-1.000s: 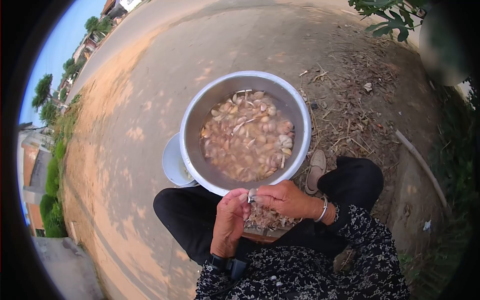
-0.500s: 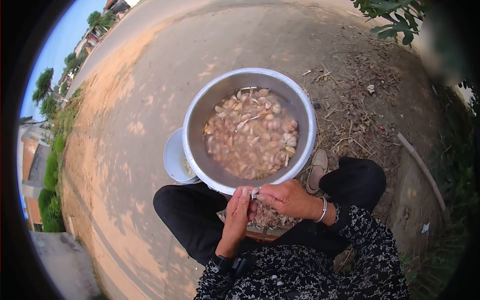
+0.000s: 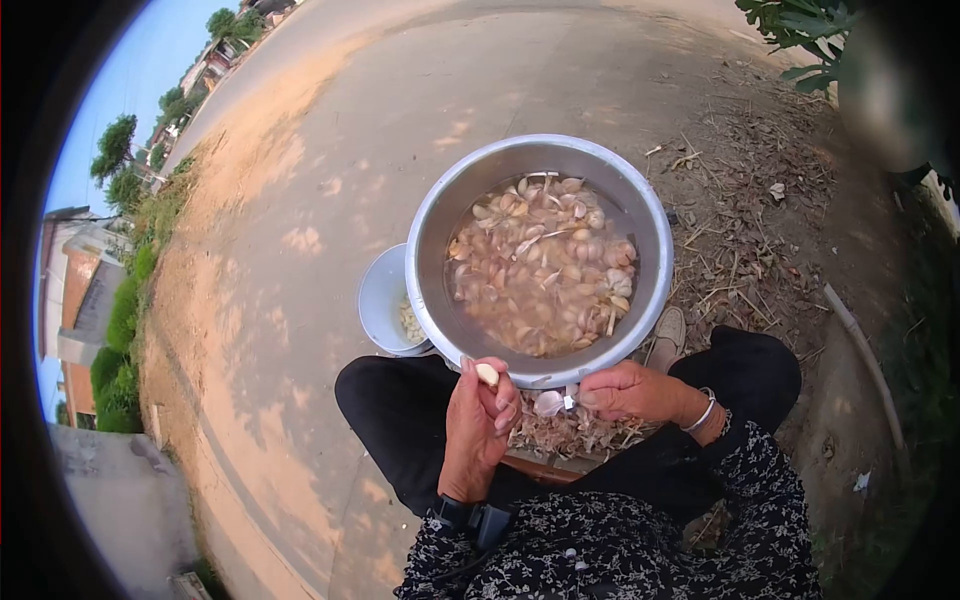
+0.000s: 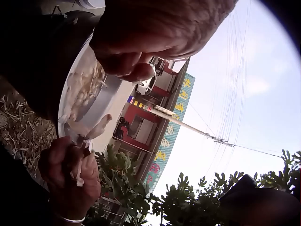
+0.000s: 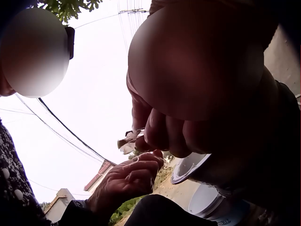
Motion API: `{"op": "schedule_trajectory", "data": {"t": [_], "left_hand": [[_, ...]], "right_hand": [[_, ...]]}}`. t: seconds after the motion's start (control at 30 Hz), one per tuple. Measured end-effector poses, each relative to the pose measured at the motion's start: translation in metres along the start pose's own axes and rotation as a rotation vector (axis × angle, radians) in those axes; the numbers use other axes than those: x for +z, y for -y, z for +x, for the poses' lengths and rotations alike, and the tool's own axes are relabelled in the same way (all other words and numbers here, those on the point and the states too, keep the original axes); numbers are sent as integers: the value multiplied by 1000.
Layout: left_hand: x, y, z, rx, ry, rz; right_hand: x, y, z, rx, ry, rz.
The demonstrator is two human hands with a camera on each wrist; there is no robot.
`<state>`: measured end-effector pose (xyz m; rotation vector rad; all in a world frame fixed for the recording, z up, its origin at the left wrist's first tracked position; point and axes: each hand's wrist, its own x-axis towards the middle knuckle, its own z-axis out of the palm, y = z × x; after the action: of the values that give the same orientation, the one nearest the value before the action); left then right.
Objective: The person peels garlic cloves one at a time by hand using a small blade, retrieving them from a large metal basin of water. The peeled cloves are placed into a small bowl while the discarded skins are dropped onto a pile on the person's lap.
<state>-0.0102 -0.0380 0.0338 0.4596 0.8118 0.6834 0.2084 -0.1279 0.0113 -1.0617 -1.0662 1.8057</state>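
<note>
My left hand pinches a peeled, creamy garlic clove between thumb and fingers, near the front rim of a large metal basin. To its right, my right hand grips a small shiny metal piece, most of it hidden by the fingers. Pale purple garlic skin sticks out beside that metal. Unpeeled garlic cloves sit in cloudy water inside the basin. Skin strips also hang at the right fingers in the left wrist view.
Left of the basin stands a pale bucket with peeled cloves in it. Loose garlic skins are heaped between the person's legs. Dry leaves and twigs litter the ground at right, near a long stick.
My hands were together at the clove and have moved apart. The left now holds the bare clove up to the left, while the right has drawn away rightward with the metal piece and skin.
</note>
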Motion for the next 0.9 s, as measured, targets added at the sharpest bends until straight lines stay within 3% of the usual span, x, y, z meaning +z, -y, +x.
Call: {"op": "schedule_trajectory", "data": {"t": [0.03, 0.07, 0.13, 0.2, 0.27, 0.33, 0.4, 0.53, 0.67, 0.73, 0.83, 0.9], "left_hand": [[0, -5, 0, 47, -19, 12], [-1, -9, -1, 92, -37, 23], [-5, -17, -2, 122, -28, 42], [-3, -22, -4, 141, -10, 191], [-2, -16, -7, 124, -12, 229], [3, -7, -5, 94, -2, 281], [12, 6, -4, 173, -161, 358], [11, 11, -6, 205, -54, 604], [10, 8, -10, 179, -20, 827], [7, 3, -13, 22, 103, 932], [4, -1, -23, -119, 155, 704], [0, -2, -24, -124, 141, 677]], "right_hand": [[0, 1, 0, 32, 130, -17], [5, -2, 1, 29, 136, -18], [16, -8, 5, -154, -121, -1080], [19, -2, 9, -151, -89, -936], [29, 6, 15, -507, -370, -940], [39, 17, 14, -433, -399, -1019], [45, 22, 15, -426, -443, -1096], [45, 23, 15, -497, -507, -1204], [40, 11, 13, -535, -456, -1271], [37, 9, 9, -518, -414, -1290], [28, 14, 2, -500, -431, -1224], [18, 15, -1, -459, -395, -1094]]}}
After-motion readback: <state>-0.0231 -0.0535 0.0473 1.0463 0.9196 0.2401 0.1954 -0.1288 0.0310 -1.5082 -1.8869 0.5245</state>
